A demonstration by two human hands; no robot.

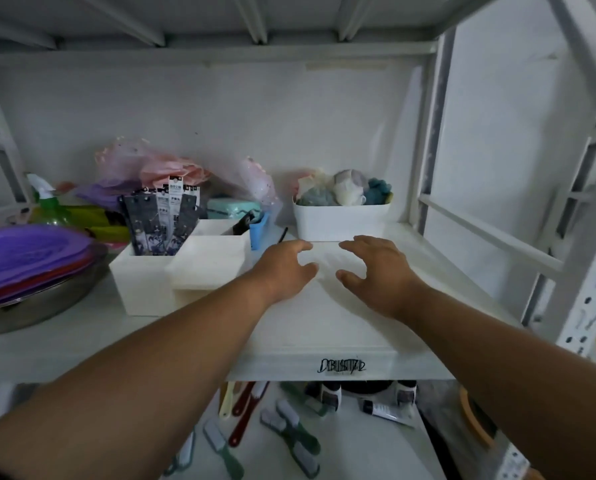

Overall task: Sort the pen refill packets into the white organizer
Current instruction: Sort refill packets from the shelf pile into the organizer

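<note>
Both my hands reach out over the bare middle of the white shelf (pixel 324 327), holding nothing. My left hand (pixel 284 268) has its fingers loosely spread and slightly curved, thumb apart; my right hand (pixel 376 268) mirrors it just beside, the two thumbs near each other but not touching. The pen refill packets (pixel 164 220) stand upright in the back-left compartment of the white organizer (pixel 144 285), left of my left hand, towards the shelf's left side.
</note>
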